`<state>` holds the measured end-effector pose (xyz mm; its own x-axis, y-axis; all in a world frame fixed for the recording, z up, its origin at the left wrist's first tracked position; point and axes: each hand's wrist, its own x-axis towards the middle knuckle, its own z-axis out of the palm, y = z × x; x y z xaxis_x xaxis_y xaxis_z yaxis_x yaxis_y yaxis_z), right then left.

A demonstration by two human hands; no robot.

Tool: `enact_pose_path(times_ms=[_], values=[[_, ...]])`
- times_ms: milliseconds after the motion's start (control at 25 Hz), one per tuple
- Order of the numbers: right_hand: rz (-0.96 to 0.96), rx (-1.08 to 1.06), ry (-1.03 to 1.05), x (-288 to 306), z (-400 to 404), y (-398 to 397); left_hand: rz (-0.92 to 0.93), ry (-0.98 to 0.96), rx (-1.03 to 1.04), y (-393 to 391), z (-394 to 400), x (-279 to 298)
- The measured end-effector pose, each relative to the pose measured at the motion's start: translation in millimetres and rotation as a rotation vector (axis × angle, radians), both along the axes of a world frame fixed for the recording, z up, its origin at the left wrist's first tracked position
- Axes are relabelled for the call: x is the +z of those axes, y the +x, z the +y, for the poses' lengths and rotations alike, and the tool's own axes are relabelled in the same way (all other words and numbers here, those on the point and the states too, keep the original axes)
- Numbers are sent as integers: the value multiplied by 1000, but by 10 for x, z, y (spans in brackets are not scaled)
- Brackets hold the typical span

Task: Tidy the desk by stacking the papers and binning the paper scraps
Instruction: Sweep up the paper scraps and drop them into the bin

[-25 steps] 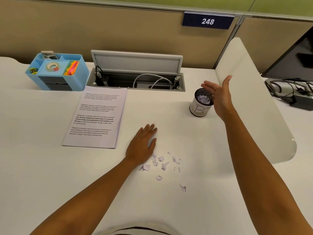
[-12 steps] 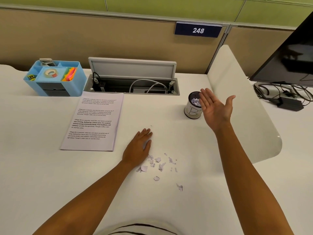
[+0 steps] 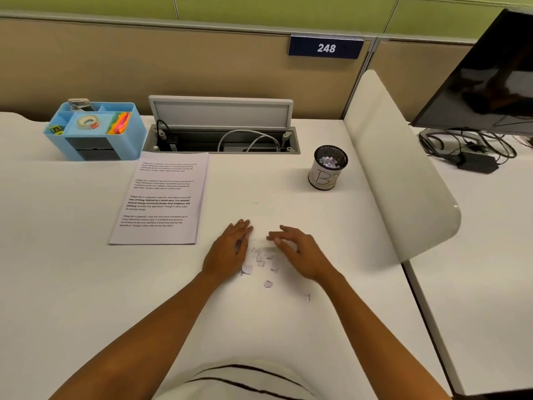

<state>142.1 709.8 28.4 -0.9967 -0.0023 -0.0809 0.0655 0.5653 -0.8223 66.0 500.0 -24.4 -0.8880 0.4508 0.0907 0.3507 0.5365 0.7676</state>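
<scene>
Resting flat on the white surface (image 3: 72, 269), the left hand (image 3: 227, 252) and right hand (image 3: 300, 252) (fingers (image 3: 277, 236) loosely spread, holding nothing) flank small torn paper scraps (image 3: 261, 259); the stacked printed papers (image 3: 161, 199) lie left, the black mesh bin (image 3: 328, 167) beyond.

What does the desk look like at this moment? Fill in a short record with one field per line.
papers: one neat stack, left of the hands
scraps: loose paper scraps on the desk between the hands
bin: small cup, upright, scraps inside
left hand: flat beside the scraps
right hand: fingers bent over the scraps, grip unclear
</scene>
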Motion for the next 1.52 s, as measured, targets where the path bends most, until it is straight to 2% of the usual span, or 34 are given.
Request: enact_pose_path(times_ms=[80, 160, 240, 360, 520, 720, 960, 1160, 1280, 1360, 1440, 1520], values=[[83, -16, 177, -132, -109, 208, 0, 3, 0, 35, -24, 2], [140, -131, 341, -227, -185, 416, -24, -8, 13, 65, -50, 0], [108, -249, 450, -309, -241, 620, -48, -32, 63, 102, -80, -8], [15, -398, 474, -420, -357, 857, -29, 21, 155, 156, -105, -13], [-49, -412, 529, -487, -551, 835, -10, 98, 189, 149, -112, -2], [-16, -325, 460, -457, -664, 437, -22, 191, 192, 128, -124, 2], [32, -91, 378, -437, -878, 86, -116, 350, 225, 119, -165, 39], [94, 77, 374, -435, -779, -164, -111, 291, 197, 112, -162, 31], [118, 92, 300, -418, -658, -265, -102, 257, 200, 109, -156, 25], [79, 74, 163, -381, -608, -264, -109, 254, 193, 113, -163, 22], [95, -65, -72, -322, -537, -208, -117, 269, 187, 111, -164, 22], [124, -228, -178, -298, -415, -119, -124, 275, 189, 105, -166, 17]])
